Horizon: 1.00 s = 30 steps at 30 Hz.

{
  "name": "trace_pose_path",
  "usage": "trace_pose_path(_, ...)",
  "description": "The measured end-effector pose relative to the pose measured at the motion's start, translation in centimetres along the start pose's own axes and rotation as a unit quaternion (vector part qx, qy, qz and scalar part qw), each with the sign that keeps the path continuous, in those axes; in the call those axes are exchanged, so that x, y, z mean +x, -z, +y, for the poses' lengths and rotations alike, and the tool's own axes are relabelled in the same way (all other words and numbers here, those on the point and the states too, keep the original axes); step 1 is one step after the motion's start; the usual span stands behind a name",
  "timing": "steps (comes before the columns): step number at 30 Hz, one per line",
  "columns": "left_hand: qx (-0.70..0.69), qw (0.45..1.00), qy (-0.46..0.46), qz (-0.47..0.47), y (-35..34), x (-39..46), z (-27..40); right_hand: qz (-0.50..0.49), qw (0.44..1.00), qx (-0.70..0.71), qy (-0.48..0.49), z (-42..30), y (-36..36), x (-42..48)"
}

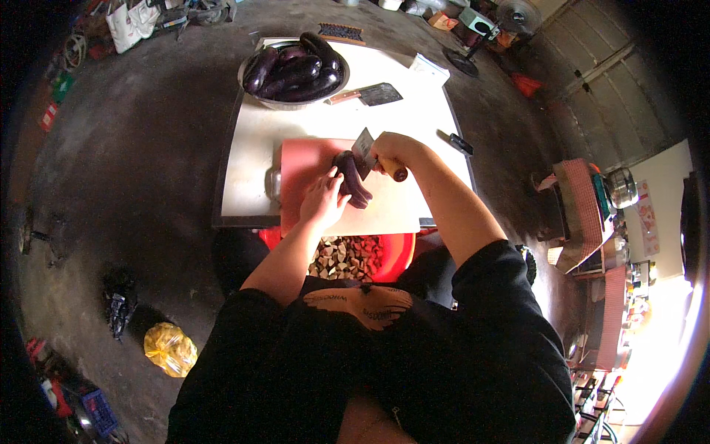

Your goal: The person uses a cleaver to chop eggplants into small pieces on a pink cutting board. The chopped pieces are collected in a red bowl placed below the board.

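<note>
An eggplant lies on a pink cutting board, with lengthwise lines showing at its near end. The fingers of my left hand rest along its left side. In my right hand is the wooden handle of a cleaver, whose blade stands at the eggplant's right side near the far end; whether it touches the skin I cannot tell. Under the board's near edge, a red basin holds many cut chunks.
A metal bowl heaped with whole eggplants stands at the white table's far left. Beside it lies a second cleaver. A plastic bag and a small black object are at the right edge. A yellow bag sits on the floor.
</note>
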<state>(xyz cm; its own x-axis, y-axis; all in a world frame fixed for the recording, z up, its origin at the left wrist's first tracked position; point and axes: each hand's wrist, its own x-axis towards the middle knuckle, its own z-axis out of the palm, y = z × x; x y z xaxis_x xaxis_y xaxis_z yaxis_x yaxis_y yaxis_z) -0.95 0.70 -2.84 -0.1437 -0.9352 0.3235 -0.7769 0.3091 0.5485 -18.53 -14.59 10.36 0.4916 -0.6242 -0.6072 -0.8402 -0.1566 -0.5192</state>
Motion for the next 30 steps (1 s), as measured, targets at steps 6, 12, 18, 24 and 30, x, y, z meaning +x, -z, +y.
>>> trace_pose_path(6,-0.028,1.0,-0.01,0.0,-1.0,0.5,0.1,-0.006,0.989,0.13,-0.074,0.0,1.8,0.1)
trace_pose_path(12,-0.052,0.999,0.011,0.003,-1.0,-0.1,-0.8,0.007,0.967,0.228,-0.117,-6.5,0.4,-3.1)
trace_pose_path(18,-0.066,0.997,-0.012,0.022,-1.4,0.2,-1.4,0.024,0.957,0.267,-0.106,-4.3,-1.3,-1.3)
trace_pose_path(24,-0.02,1.0,-0.012,0.02,-1.0,0.2,-1.4,0.012,0.969,0.208,-0.132,-3.0,-3.5,-0.3)
trace_pose_path(30,-0.035,0.999,-0.006,0.007,-0.9,0.4,-0.9,-0.033,0.978,0.062,-0.194,-5.8,-2.5,-3.0)
